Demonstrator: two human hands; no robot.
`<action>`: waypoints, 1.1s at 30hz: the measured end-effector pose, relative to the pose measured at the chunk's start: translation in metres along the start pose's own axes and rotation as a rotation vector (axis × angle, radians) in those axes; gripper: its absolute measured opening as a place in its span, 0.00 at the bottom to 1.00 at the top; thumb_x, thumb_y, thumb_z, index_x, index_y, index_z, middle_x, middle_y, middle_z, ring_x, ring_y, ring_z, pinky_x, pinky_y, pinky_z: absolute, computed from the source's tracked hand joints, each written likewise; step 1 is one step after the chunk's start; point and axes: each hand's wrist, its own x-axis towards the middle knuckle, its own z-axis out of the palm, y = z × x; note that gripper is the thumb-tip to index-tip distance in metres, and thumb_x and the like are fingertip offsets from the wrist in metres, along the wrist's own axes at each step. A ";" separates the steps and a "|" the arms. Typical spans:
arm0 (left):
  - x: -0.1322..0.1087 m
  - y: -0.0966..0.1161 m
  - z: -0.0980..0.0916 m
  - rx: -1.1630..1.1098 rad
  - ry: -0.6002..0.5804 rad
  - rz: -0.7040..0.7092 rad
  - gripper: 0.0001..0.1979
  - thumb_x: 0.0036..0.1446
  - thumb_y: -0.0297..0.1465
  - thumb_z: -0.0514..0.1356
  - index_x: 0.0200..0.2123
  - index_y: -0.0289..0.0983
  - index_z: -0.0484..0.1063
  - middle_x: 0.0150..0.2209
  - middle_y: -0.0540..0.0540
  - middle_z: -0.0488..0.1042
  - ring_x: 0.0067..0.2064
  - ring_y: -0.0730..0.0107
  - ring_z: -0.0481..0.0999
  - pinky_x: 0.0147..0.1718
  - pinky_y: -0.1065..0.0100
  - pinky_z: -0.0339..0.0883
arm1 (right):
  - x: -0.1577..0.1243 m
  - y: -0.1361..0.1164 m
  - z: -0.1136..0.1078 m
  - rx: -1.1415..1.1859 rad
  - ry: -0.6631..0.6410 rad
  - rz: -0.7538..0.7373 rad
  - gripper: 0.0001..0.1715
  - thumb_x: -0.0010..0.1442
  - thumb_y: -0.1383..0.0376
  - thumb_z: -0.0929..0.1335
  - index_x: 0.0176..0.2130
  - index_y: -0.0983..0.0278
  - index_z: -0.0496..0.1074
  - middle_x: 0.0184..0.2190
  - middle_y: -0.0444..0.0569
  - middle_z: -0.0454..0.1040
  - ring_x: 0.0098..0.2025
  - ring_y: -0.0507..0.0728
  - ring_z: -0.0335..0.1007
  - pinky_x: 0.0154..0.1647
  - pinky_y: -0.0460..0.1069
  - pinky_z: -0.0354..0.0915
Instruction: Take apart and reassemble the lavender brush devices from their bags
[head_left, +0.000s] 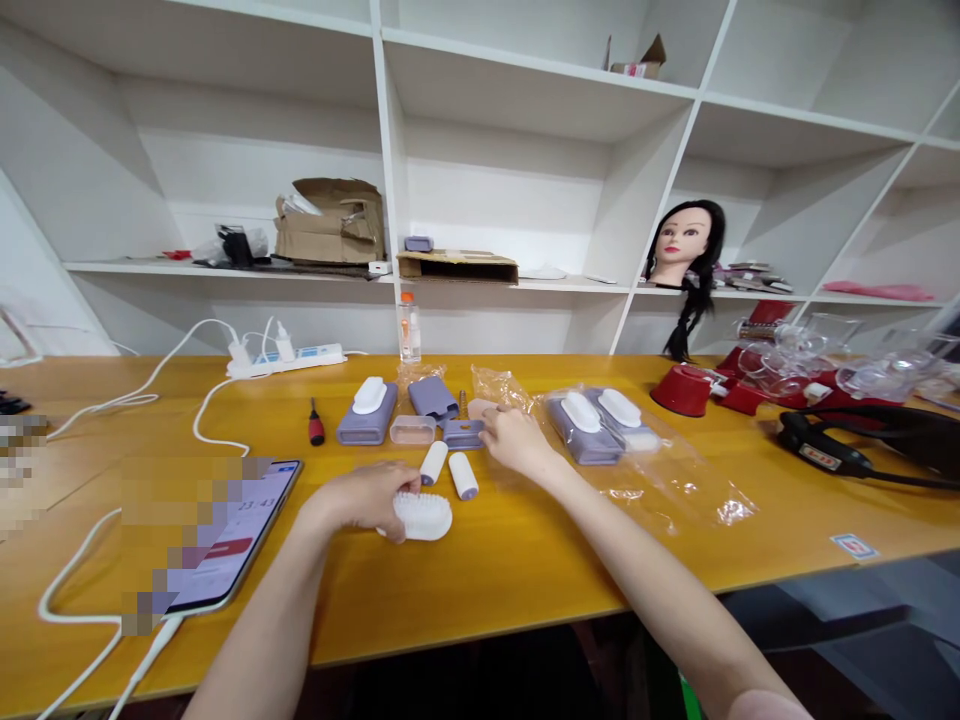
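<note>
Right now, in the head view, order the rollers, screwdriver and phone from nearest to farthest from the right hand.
From the right hand:
1. Rollers, just left of it on the table; the two are too close to rank.
2. Screwdriver, farther left.
3. Phone, farthest left, near the table's front edge.

Brush (424,517) partly hidden under left hand (366,497)
</note>
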 end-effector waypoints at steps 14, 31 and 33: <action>0.021 -0.004 0.002 -0.282 0.457 0.050 0.18 0.49 0.40 0.55 0.43 0.42 0.72 0.50 0.45 0.72 0.50 0.58 0.70 0.47 0.64 0.61 | 0.020 0.013 0.036 0.209 0.027 -0.179 0.14 0.51 0.70 0.68 0.41 0.66 0.71 0.45 0.54 0.67 0.47 0.58 0.64 0.48 0.50 0.58; 0.025 -0.003 -0.001 -0.411 0.646 -0.038 0.16 0.50 0.43 0.55 0.34 0.38 0.73 0.37 0.46 0.78 0.36 0.63 0.75 0.37 0.66 0.66 | 0.005 0.030 -0.020 0.860 0.246 -0.087 0.16 0.48 0.69 0.68 0.40 0.64 0.70 0.40 0.47 0.68 0.28 0.49 0.63 0.34 0.49 0.62; 0.025 -0.006 -0.001 -0.399 0.673 -0.048 0.15 0.50 0.42 0.55 0.33 0.38 0.73 0.37 0.46 0.78 0.37 0.62 0.75 0.38 0.66 0.65 | 0.004 0.034 -0.022 1.030 0.236 -0.054 0.18 0.47 0.68 0.67 0.41 0.63 0.67 0.42 0.47 0.68 0.28 0.49 0.66 0.33 0.49 0.63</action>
